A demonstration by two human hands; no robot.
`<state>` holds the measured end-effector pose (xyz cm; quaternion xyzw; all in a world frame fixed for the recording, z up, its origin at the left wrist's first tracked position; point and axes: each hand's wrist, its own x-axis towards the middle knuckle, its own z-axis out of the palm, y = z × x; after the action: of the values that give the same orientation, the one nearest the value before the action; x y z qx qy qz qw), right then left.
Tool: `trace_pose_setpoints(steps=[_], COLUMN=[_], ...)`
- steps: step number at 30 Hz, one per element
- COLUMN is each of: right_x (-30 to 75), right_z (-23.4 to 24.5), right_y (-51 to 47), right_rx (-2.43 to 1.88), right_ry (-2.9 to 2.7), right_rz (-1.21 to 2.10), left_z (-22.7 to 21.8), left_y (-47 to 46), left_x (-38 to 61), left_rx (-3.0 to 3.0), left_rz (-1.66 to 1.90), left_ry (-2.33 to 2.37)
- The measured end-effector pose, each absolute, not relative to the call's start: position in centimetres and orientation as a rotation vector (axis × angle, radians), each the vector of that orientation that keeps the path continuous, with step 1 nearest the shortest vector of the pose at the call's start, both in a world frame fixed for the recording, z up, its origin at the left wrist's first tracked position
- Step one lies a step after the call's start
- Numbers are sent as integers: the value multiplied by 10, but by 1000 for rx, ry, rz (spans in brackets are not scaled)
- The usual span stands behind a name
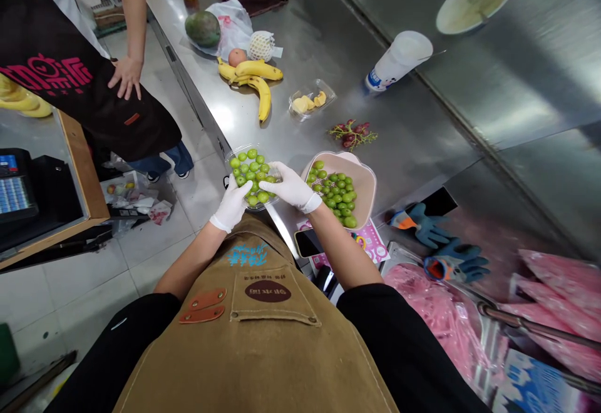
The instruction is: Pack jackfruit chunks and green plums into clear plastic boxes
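Hands in white gloves. Left hand (232,205) grips the edge of a clear tray (239,158) of green grapes (251,178); right hand (287,186) lies open across the grapes, fingers extended. Tray held at the edge of the steel desk (328,44). Just beside it on the desk, a pink colander (370,181) with more grapes. Farther off: red grape stem (352,134), boxed fruit pieces (312,99), bananas (253,78), mango (203,28). Upper left, a co-worker's hand (126,76) rests on a black apron (70,87).
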<state>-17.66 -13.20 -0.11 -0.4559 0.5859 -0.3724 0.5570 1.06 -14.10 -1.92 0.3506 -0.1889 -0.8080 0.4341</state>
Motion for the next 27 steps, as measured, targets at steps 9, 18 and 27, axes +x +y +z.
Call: trace_pose_setpoints(steps=[9, 18, 27], right_x=[-168, -182, -231], right_z=[-9, 5, 27], right_y=[-139, -113, -64], right_rx=[-1118, -1200, -998], right_ry=[1433, 1640, 1728], right_rz=[-791, -870, -1194], left_z=[-27, -58, -65], left_y=[-140, -167, -200], left_x=[14, 38, 89], left_rx=[942, 1057, 1158], left_rz=[-1993, -1837, -1542], left_ry=[-461, -375, -338])
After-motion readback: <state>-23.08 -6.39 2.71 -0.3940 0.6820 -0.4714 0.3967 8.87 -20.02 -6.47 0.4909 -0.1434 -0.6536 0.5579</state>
